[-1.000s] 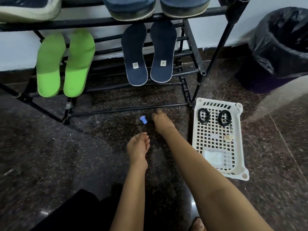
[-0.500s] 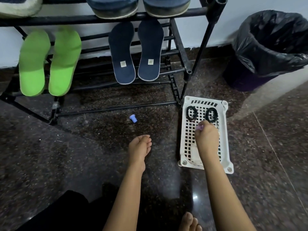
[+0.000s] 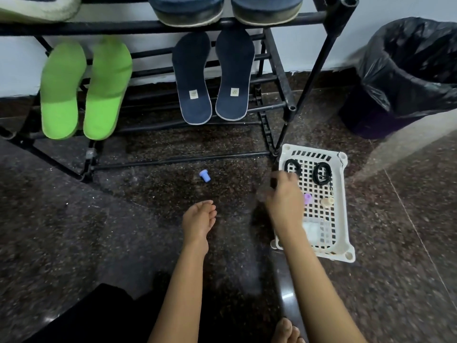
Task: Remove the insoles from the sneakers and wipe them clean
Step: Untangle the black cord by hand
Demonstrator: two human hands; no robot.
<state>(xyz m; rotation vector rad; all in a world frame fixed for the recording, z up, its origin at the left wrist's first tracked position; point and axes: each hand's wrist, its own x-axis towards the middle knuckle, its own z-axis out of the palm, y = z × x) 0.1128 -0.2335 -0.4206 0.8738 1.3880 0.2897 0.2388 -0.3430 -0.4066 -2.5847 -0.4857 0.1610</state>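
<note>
Two green insoles [image 3: 84, 90] lean on the lower bars of the black shoe rack [image 3: 277, 68] at the left. Two navy insoles [image 3: 214, 78] lean beside them in the middle. Sneakers [image 3: 227, 8] stand on the bar above. My left hand [image 3: 197, 222] hovers palm up over the floor, fingers relaxed, holding nothing. Blurred with motion, my right hand [image 3: 284, 196] is at the left rim of the white basket [image 3: 342, 206], fingers spread and empty. A purple cap [image 3: 307, 198] lies in the basket just right of that hand.
A blue cap [image 3: 204, 175] lies on the dark speckled floor before the rack. The basket also holds two black rings [image 3: 321, 173], a cream cap [image 3: 327, 202] and a white cloth [image 3: 312, 230]. A bin with a black liner [image 3: 408, 78] stands at the right by the wall.
My right hand went from the floor near the blue cap over to the basket, left the purple cap in it, and now draws back leftward. My left hand stays put.
</note>
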